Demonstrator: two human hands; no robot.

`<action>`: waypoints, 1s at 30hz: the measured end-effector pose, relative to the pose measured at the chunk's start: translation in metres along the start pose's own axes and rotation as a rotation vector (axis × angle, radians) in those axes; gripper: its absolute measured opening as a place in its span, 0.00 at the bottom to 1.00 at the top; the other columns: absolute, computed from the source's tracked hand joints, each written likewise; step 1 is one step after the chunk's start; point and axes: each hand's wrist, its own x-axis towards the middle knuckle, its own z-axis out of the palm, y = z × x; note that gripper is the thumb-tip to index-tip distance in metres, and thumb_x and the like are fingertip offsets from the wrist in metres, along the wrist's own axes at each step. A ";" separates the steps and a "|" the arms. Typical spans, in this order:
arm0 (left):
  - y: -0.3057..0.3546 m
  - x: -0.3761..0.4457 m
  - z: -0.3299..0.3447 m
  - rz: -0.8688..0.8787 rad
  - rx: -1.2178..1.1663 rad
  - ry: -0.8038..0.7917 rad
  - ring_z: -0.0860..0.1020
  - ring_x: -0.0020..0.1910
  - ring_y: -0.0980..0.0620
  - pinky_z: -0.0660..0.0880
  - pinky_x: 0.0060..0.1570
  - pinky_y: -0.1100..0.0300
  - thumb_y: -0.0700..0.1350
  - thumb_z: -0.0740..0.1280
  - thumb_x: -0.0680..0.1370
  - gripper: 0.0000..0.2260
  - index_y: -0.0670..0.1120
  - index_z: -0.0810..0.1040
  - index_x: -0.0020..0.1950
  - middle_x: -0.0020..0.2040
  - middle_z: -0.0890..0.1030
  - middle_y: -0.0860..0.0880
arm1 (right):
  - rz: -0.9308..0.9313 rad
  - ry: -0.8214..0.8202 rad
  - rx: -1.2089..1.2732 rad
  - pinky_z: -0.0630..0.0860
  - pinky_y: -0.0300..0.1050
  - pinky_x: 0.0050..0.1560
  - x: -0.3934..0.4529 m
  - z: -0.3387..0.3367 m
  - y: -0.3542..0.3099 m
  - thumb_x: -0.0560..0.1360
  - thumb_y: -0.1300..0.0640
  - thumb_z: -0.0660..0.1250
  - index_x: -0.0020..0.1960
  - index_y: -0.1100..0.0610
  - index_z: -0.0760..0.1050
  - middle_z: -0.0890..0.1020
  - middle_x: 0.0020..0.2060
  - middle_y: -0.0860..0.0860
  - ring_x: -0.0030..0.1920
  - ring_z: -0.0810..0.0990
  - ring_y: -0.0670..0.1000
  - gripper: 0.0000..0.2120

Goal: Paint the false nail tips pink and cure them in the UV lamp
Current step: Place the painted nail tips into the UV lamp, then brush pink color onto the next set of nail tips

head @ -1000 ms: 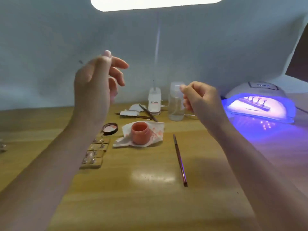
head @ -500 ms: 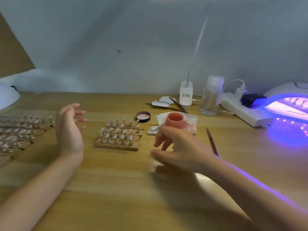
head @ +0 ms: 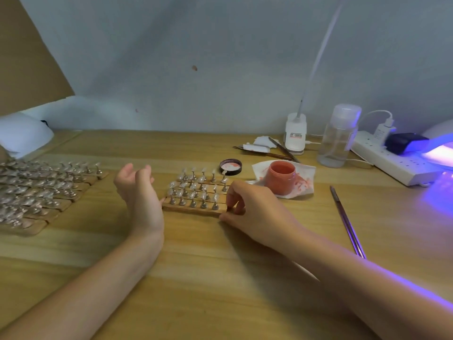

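Right now both hands bracket the near wooden strip [head: 193, 207] of clear nail tips, front row of the small rack at desk [head: 220, 278] centre. Right hand [head: 255, 212] is on its right end, fingers curled at the end and seemingly pinching it, though I can't confirm a full grip. Left hand [head: 139, 192] is relaxed and wide, holding nothing, its edge just at the strip's left end. Strip's long axis runs left-right, so the hands sit at opposite ends; right is the one engaged. Pink paint jar [head: 280, 177] stands just behind-right, brush [head: 346, 222] lies further right, UV lamp [head: 438, 153] glows at far right. My guess: lift from the right end, keep it level.
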 end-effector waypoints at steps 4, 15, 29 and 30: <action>0.000 -0.006 0.001 -0.023 -0.005 0.042 0.67 0.58 0.55 0.66 0.61 0.47 0.46 0.57 0.79 0.18 0.47 0.60 0.68 0.62 0.63 0.52 | -0.024 -0.016 -0.004 0.71 0.39 0.39 0.003 -0.002 0.001 0.71 0.56 0.71 0.43 0.52 0.68 0.72 0.35 0.42 0.38 0.73 0.45 0.11; 0.003 -0.060 0.014 -0.074 -0.083 -0.205 0.71 0.50 0.62 0.70 0.45 0.58 0.38 0.56 0.76 0.12 0.57 0.67 0.50 0.51 0.69 0.57 | 0.046 -0.092 -0.030 0.76 0.36 0.43 -0.021 -0.044 0.038 0.69 0.52 0.73 0.39 0.45 0.66 0.74 0.40 0.41 0.43 0.75 0.42 0.14; -0.011 -0.081 0.054 -0.003 0.222 -0.859 0.70 0.59 0.67 0.73 0.45 0.72 0.36 0.71 0.69 0.25 0.62 0.67 0.54 0.57 0.72 0.58 | 0.172 0.030 -0.199 0.68 0.31 0.36 -0.076 -0.120 0.071 0.65 0.51 0.76 0.37 0.46 0.66 0.75 0.36 0.42 0.39 0.74 0.44 0.17; -0.012 -0.078 0.055 0.010 0.257 -0.929 0.69 0.60 0.67 0.73 0.46 0.74 0.34 0.71 0.69 0.27 0.62 0.66 0.55 0.58 0.71 0.58 | 0.199 0.058 -0.189 0.68 0.32 0.36 -0.078 -0.126 0.071 0.64 0.50 0.76 0.36 0.47 0.66 0.75 0.35 0.44 0.37 0.74 0.45 0.16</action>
